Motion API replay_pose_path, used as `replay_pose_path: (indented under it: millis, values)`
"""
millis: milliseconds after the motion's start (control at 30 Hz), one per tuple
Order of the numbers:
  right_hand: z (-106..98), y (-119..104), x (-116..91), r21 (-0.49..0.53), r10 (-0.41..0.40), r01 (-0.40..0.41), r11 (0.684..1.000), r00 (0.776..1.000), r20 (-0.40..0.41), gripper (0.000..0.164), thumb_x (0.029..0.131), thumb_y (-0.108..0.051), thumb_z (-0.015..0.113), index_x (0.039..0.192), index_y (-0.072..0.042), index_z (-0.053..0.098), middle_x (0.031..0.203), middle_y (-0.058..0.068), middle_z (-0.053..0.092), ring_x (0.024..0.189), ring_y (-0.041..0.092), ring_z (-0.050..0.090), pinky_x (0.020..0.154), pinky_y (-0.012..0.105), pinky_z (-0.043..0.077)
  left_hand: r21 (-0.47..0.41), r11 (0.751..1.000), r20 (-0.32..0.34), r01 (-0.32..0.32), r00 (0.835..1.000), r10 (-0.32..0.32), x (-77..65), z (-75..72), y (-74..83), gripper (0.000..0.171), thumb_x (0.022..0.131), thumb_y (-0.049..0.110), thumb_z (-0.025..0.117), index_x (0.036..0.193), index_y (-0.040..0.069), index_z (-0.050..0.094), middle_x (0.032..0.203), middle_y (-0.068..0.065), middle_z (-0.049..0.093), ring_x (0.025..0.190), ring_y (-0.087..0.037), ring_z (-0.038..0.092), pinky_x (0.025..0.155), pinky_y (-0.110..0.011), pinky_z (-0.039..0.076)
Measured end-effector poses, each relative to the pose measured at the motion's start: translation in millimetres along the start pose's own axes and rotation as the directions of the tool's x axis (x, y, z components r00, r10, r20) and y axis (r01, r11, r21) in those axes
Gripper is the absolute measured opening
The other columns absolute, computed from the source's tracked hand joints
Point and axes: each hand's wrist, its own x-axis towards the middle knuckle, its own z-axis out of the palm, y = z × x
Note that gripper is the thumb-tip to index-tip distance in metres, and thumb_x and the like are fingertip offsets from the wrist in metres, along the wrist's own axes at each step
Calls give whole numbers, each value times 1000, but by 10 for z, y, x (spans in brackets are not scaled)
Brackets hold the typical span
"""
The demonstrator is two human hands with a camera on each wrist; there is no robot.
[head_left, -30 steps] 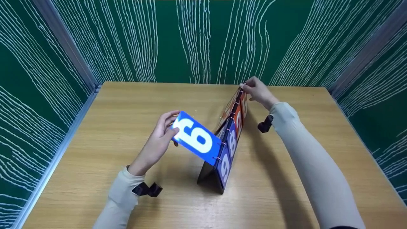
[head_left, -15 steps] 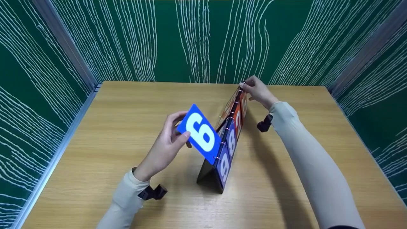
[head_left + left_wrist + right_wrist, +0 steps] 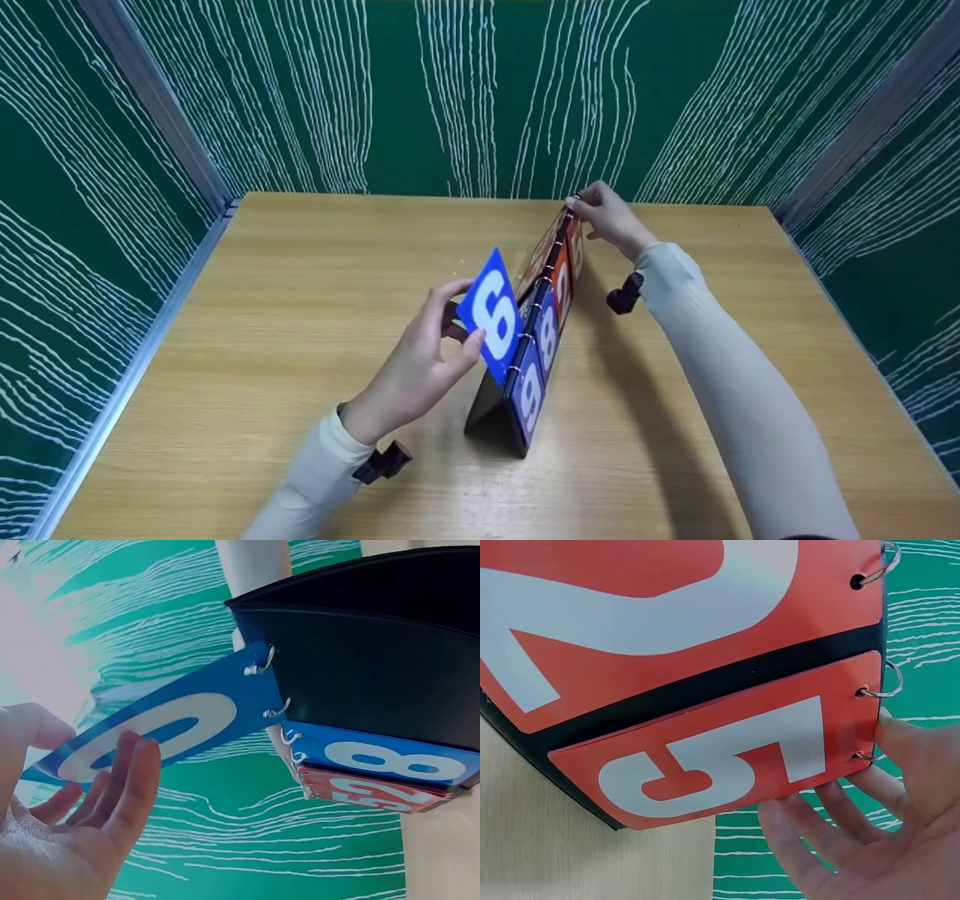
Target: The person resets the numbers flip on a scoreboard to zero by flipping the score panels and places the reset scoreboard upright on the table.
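A tabletop flip scoreboard (image 3: 487, 412) stands tent-like, its ringed spine running away from me. My left hand (image 3: 420, 360) holds a blue number card (image 3: 499, 315) by its free end, between thumb and fingers. The card is lifted off the near end and tilted up over the rings, its 6 facing me. The left wrist view shows a 0 on the card's other side. My right hand (image 3: 611, 221) grips the scoreboard's far top corner, beside the red 5 card (image 3: 720, 757). On the right face hang a blue 9 card (image 3: 530, 394), a blue 8 card (image 3: 547, 337) and a red 2 card (image 3: 561, 279).
The scoreboard rests on a wooden table (image 3: 300, 300). Green panels (image 3: 405, 97) with white wavy lines close in the back and sides, with metal posts (image 3: 161, 105) at the corners. Small black wrist cameras (image 3: 382, 461) are strapped over the sleeves.
My left hand has moved to the right, swinging the blue card from a low slant to a steeper tilt toward the spine. The right hand and the scoreboard have stayed in place.
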Motion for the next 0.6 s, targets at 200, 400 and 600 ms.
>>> replay_pose_path:
  millis: [200, 400, 600]
  values:
    - [22, 2, 7, 1, -3, 3, 1000, 1000, 1, 40, 107, -42, 48, 129, -10, 42, 131, 12, 50, 122, 26, 51, 98, 38, 49, 69, 997, 15, -29, 999, 28, -1, 75, 12, 51, 103, 15, 56, 147, 7, 34, 132, -14, 54, 101, -18, 60, 86, -31, 56]
    - [19, -1, 0, 9, -1, 1, 1000, 1000, 6, 43, 107, -41, 47, 133, -8, 40, 135, 14, 49, 126, 28, 50, 103, 43, 48, 113, 992, 34, -50, 998, 47, 11, 132, -24, 45, 104, 17, 55, 144, 8, 37, 128, -11, 57, 106, -18, 59, 85, -29, 56]
    - [8, 4, -12, 9, 4, -4, 1000, 1000, 7, 44, 107, -42, 47, 135, -8, 40, 137, 15, 49, 128, 29, 49, 105, 44, 47, 142, 990, 54, 8, 998, -16, 30, 158, -65, 46, 103, 21, 56, 144, 10, 38, 132, -10, 56, 115, -18, 60, 90, -34, 59]
